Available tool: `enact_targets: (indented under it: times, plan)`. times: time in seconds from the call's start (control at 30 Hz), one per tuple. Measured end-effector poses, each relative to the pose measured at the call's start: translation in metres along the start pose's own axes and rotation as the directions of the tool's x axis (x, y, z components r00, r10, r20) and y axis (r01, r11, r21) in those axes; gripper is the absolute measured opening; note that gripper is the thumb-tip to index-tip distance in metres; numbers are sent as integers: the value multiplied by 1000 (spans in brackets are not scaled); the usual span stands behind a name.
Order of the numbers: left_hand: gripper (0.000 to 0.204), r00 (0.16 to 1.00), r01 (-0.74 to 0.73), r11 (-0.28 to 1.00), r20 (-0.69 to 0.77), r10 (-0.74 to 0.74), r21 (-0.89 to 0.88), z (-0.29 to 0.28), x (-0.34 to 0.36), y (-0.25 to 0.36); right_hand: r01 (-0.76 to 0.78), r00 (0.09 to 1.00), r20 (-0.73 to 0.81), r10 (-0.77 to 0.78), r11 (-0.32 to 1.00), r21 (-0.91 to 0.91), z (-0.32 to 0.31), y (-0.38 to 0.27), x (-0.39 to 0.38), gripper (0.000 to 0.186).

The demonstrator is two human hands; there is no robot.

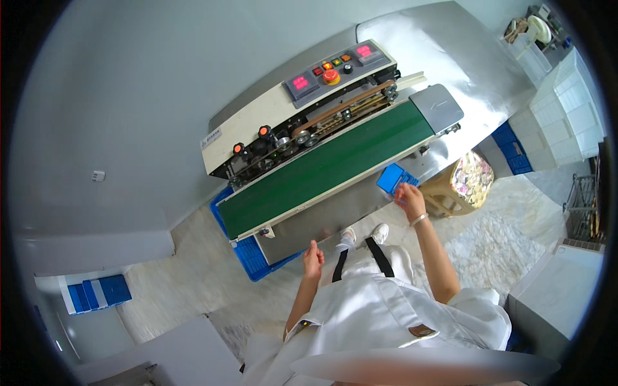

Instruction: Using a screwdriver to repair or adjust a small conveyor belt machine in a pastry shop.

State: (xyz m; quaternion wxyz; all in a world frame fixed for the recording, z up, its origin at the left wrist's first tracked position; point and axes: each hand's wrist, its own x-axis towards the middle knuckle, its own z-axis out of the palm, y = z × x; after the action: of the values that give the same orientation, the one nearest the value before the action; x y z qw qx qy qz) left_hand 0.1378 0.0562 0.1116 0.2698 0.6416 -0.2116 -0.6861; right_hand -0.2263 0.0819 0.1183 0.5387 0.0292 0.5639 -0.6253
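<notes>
A sealing machine with a green conveyor belt (335, 167) stands on a steel table in front of me. By the table's near edge, right of the middle, sits a small blue box (390, 178) with a slotted side. My right hand (408, 198) is at the box's near corner, its fingers bent together; whatever they may hold is hidden. My left hand (313, 260) hangs in front of the table with the fingers curled and the thumb up, and nothing shows in it.
A large blue crate (252, 258) stands under the belt's left end. A stool with a flowered seat (473, 179) is at the right. White bins (566, 122) are stacked beyond it. The machine's panel has a red stop button (331, 76) and lit displays.
</notes>
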Motion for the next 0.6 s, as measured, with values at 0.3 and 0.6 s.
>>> enact_targets:
  times: [0.3, 0.6]
  plan:
    - [44, 997, -57, 983, -57, 47, -176, -16, -7, -19, 89, 991, -122, -51, 939, 332, -2, -65, 92, 63]
    - [41, 988, 28, 939, -136, -79, -341, 10, -33, 5, 31, 986, -159, 49, 885, 465, -9, -31, 93, 43]
